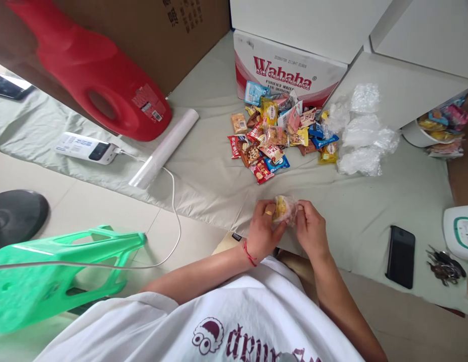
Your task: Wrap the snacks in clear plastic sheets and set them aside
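Observation:
Close to my body, both hands grip a small clear plastic bag (288, 211) with a yellow-wrapped snack and something pinkish inside. My left hand (262, 226), with a ring and a red string bracelet, wraps its fingers round the bag's left side. On the right side, my right hand (311, 223) pinches the plastic between thumb and fingers. Just beyond them lies a loose pile of wrapped snacks (275, 138) in red, yellow, blue and brown packets. Bundles of clear plastic bags (362, 133) are heaped to the right of the pile.
Behind the snacks stands a Wahaha carton (286, 70). A roll of clear film (164, 148), a white power bank (86, 148) and a red jug (101, 80) are on the left. A phone (401, 256) and keys (445, 266) lie right. A green stool (68, 266) stands lower left.

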{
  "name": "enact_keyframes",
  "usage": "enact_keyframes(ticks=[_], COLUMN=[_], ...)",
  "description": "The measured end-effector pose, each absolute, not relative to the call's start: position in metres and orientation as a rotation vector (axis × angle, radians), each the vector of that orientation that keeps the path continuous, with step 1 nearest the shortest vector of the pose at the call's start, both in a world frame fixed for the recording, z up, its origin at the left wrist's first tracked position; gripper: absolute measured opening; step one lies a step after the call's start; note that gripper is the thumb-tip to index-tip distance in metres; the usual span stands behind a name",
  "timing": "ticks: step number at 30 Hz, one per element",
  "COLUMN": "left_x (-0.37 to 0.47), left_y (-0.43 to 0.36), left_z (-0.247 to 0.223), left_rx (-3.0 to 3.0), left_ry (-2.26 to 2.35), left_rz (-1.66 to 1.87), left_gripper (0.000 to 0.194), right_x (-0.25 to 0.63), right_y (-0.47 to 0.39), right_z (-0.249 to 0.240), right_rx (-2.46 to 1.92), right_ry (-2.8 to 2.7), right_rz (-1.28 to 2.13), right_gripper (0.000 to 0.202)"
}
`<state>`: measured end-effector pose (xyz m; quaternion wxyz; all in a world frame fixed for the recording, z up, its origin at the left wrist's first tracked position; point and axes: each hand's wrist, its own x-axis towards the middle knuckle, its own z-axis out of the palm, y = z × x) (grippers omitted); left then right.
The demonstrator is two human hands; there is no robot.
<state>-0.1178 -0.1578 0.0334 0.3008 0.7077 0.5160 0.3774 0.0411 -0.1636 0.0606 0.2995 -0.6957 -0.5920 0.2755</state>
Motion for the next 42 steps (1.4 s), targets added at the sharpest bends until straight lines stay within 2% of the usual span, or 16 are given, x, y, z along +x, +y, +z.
enact_keyframes(ticks=[4,7,12,15,18,21,22,24,25,27,29,36,42], left_x=[-0.110,-0.104,-0.104,-0.114,-0.134,-0.166,-0.178,-0.204,-0.216,-0.236,-0.246,-0.242,-0.241], left_y=[-0.170,-0.172,-0.164,-0.158,-0.152,-0.142,-0.137,-0.129,-0.125,-0.121,-0.119,-0.122,-0.120], left_z=[0.032,0.025,0.026,0.033,0.034,0.028,0.025,0.019,0.015,0.008,0.002,-0.004,-0.001], left_rx=[2.262,2.468,2.325,2.159,2.103,2.133,2.163,2.254,2.301,2.384,2.461,2.652,2.668], left_ry=[1.119,0.906,0.591,0.453,0.546,0.907,1.037,1.252,1.340,1.504,1.605,1.634,1.666], left_rz=[1.121,1.052,0.888,0.932,1.069,1.162,1.181,1.180,1.158,1.070,0.983,0.898,0.875], left_gripper=[0.025,0.033,0.057,0.070,0.061,0.043,0.039,0.032,0.030,0.026,0.023,0.025,0.027], right_x=[0.036,0.031,0.042,0.057,0.093,0.164,0.195,0.259,0.289,0.340,0.373,0.410,0.423], right_y=[-0.190,-0.199,-0.204,-0.206,-0.203,-0.190,-0.182,-0.160,-0.146,-0.116,-0.086,-0.010,0.042], right_z=[0.067,0.062,0.043,0.039,0.049,0.063,0.067,0.073,0.074,0.074,0.071,0.058,0.047], right_rx=[-1.579,-1.374,-1.342,-1.376,-1.378,-1.398,-1.408,-1.449,-1.542,-1.721,-1.791,-1.938,-1.883], right_ry=[-1.092,-0.723,-0.455,-0.328,-0.223,-0.220,-0.220,-0.198,-0.213,-0.301,-0.354,-0.534,-0.932], right_rz=[1.206,1.423,1.371,1.349,1.198,0.844,0.750,0.581,0.490,0.391,0.393,0.327,-0.008], right_gripper=[0.052,0.059,0.037,0.038,0.046,0.046,0.041,0.015,0.010,0.029,0.035,0.040,0.042])
